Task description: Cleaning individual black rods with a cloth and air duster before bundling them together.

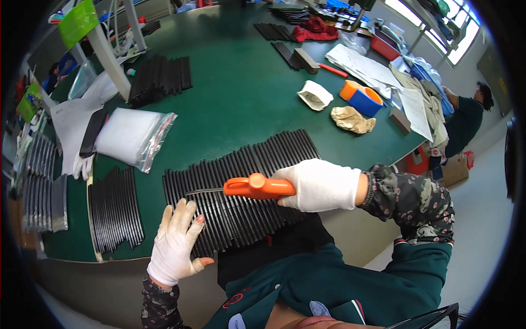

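Note:
A row of thin black rods (249, 159) lies side by side across the near edge of the green table. Above it my right hand (323, 186), in a white glove, is closed around an orange air blow gun (257, 186). Its thin, slightly bent metal nozzle points left over the rods; I see no hose. My left hand (176, 241), also gloved, with the thumb and a fingertip bare, rests at the row's near left side. Its fingers are stretched out and touch or hover just over the rods; which, I cannot tell.
More black rods (115, 208) lie at left, near a plastic bag of white material (134, 137). A dark bundle (161, 79) sits behind, beside a white post (109, 63). Tape rolls (364, 101), a crumpled glove (353, 119) and papers (364, 66) lie right. Another person (466, 120) is far right.

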Available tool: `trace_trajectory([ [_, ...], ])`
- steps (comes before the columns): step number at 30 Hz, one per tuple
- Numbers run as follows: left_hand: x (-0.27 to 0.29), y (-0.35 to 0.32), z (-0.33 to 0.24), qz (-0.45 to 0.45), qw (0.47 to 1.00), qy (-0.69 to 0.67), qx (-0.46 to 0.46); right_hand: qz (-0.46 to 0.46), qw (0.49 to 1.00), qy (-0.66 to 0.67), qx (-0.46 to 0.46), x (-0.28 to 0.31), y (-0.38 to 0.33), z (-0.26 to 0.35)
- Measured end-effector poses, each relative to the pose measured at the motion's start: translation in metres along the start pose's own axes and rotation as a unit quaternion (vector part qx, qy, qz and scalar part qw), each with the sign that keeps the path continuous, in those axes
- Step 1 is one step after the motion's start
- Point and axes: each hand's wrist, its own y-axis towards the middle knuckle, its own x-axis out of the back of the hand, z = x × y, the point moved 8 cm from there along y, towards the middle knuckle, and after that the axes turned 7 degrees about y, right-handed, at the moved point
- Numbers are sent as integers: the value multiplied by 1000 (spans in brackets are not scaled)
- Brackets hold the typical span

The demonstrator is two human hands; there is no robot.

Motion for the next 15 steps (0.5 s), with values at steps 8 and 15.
trace_trajectory([
  [8,-6,-8,4,11,1000,2,24,7,1000,15,-1,-1,4,2],
  [15,-9,-6,3,10,1000,3,18,8,1000,23,-5,0,-2,-1],
])
